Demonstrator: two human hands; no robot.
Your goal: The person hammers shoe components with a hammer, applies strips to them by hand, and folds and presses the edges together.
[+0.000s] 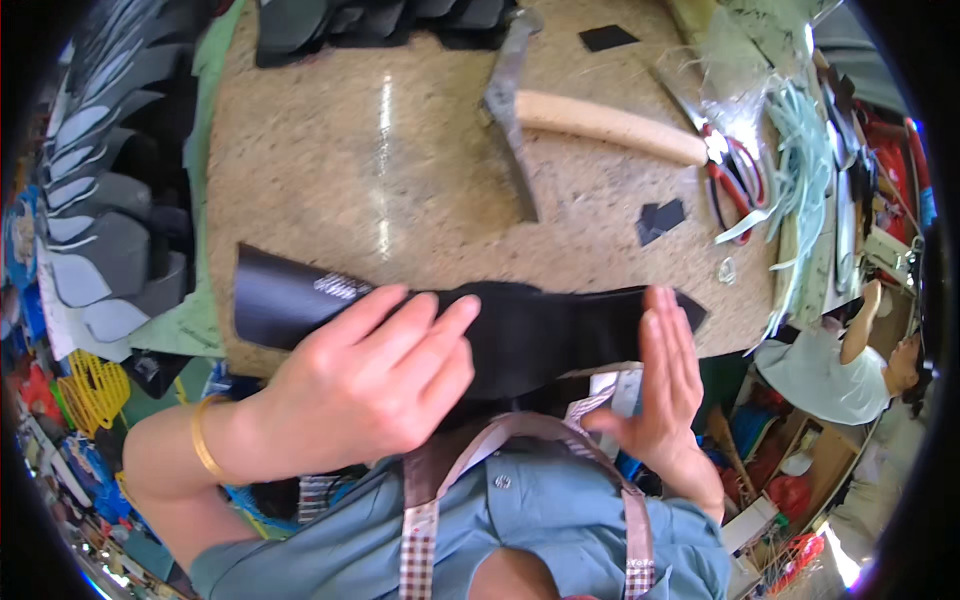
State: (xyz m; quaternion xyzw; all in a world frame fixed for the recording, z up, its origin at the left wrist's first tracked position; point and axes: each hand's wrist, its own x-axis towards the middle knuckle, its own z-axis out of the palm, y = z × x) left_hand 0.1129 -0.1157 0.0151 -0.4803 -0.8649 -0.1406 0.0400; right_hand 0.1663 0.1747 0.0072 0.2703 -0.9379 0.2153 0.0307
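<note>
A long black leather piece [540,335], shaped like a shoe upper, lies across the near edge of the worktable. Its smooth, shiny left end carries a small pale printed patch; the middle is dull black. My left hand [375,380] is closed on it left of the middle, fingers bent and thumb hidden. Flat against the piece near its pointed right end rests my right hand [665,390], fingers straight and thumb held apart.
A wooden-handled hammer [610,125] lies beyond the piece. Red-handled pliers [735,185], pale strips [795,150] and small black scraps [660,220] are at right. Stacked dark pieces [110,230] line the left; more [390,20] sit at the back. Another person [835,370] is at far right.
</note>
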